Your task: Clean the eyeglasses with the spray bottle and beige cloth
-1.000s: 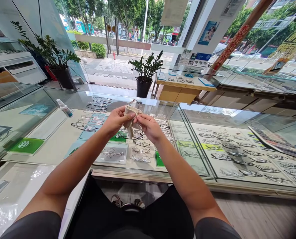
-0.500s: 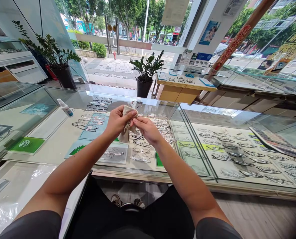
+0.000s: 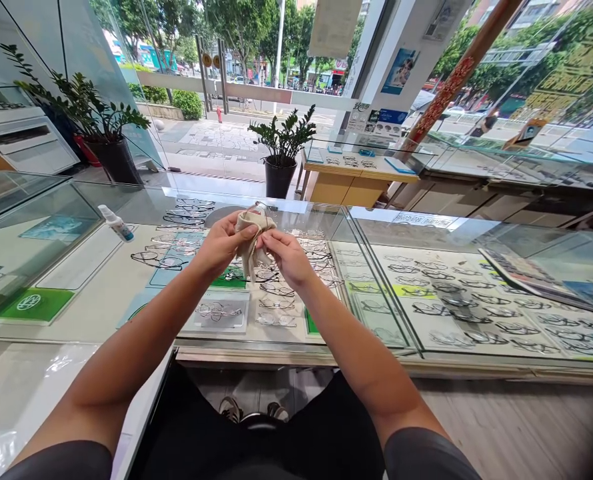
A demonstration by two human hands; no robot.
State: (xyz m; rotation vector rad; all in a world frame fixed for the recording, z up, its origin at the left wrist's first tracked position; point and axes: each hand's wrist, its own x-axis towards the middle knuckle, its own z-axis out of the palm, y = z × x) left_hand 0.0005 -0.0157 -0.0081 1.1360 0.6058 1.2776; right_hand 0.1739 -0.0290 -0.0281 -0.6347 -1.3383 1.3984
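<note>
Above the glass display case [image 3: 206, 345], my left hand [image 3: 220, 245] is closed on a beige cloth [image 3: 249, 252], which hangs down in folds. My right hand [image 3: 287, 257] pinches at the cloth's right side, its fingertips close to those of my left hand. A thin pair of glasses [image 3: 258, 208] partly shows at the top of the cloth; most of it is hidden by cloth and fingers. Rows of eyeglass frames [image 3: 276, 305] lie in the case below.
A white spray bottle [image 3: 116, 223] stands at the left on the glass. A magazine [image 3: 536, 277] lies at the right. Beyond the case are a potted plant [image 3: 280, 175] and a wooden table [image 3: 351, 187]. Green cards [image 3: 36, 305] lie in the case.
The view has shifted slightly, so the surroundings appear further left. The cloth is now more spread out between my hands, with its folds hanging differently.
</note>
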